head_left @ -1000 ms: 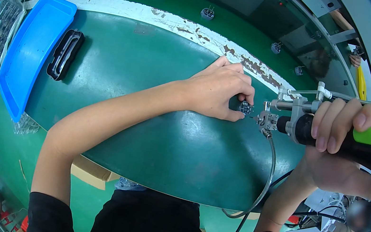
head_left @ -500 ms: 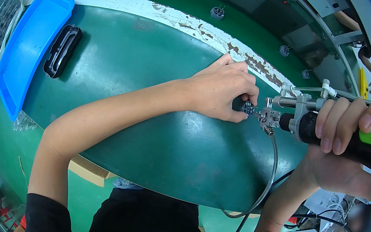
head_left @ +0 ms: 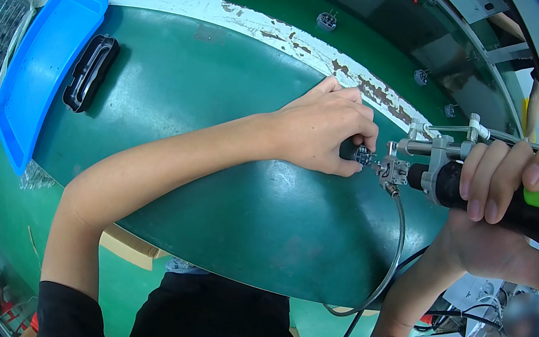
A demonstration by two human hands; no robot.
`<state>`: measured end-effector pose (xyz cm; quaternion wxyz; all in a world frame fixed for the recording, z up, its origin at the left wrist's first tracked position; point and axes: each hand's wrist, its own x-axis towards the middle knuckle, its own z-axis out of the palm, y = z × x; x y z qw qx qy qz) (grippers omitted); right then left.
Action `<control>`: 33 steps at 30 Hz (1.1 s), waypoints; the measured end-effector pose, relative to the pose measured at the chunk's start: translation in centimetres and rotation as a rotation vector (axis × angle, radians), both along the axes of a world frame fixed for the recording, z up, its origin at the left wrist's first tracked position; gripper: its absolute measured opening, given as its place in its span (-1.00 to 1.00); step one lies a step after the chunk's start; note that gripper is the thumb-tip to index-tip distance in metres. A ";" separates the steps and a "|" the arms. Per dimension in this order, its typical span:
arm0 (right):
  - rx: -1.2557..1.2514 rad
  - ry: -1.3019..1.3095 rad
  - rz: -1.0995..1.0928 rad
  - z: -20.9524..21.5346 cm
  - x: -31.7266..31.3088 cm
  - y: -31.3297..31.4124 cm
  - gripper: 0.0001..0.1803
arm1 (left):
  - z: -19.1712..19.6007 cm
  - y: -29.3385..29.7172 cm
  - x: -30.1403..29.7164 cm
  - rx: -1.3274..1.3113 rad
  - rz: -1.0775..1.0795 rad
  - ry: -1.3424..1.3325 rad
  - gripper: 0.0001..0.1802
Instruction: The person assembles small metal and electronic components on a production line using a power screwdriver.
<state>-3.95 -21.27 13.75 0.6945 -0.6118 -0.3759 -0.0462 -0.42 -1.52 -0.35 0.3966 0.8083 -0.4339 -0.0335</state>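
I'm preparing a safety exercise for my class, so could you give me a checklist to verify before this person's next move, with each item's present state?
1. Left hand pinches the small dark part: ok.
2. Right hand grips the black-and-green tool: ok.
3. Left thumb well away from the metal head: not ok, it is close by.
4. Tool tip fully seated in the part: cannot tell, too small.
5. Blue tray away from both hands: ok, at far left.
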 end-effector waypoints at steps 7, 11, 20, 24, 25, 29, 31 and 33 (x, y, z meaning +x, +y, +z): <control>0.018 0.128 -0.084 0.3 0.2 0.3 -0.10 | -0.1 0.0 0.0 0.007 0.012 0.002 -0.73; 0.033 0.207 -0.145 0.5 0.1 0.5 -0.11 | 0.1 -0.2 -0.1 0.002 0.004 0.011 -0.72; 0.047 0.172 -0.090 0.8 -0.7 0.9 -0.12 | 0.8 -0.2 -0.2 0.043 -0.004 0.030 -0.71; 0.049 0.069 -0.035 1.4 -1.4 -0.7 -0.15 | 2.1 0.6 -1.2 0.176 -0.023 -0.082 -0.60; 0.062 0.047 -0.008 1.2 -1.3 -0.8 -0.15 | 2.6 1.3 -1.5 0.267 -0.039 -0.117 -0.56; 0.053 -0.072 0.028 2.7 -2.0 -2.2 -0.17 | 5.5 2.1 1.2 0.142 0.025 -0.002 -0.46; 0.039 -0.018 0.056 3.4 -2.2 -2.4 -0.11 | 4.3 1.7 4.5 0.021 0.297 -0.064 -0.46; 0.011 0.114 0.131 3.7 -1.8 -2.2 0.00 | 2.7 1.7 7.4 0.042 0.598 -0.187 -0.42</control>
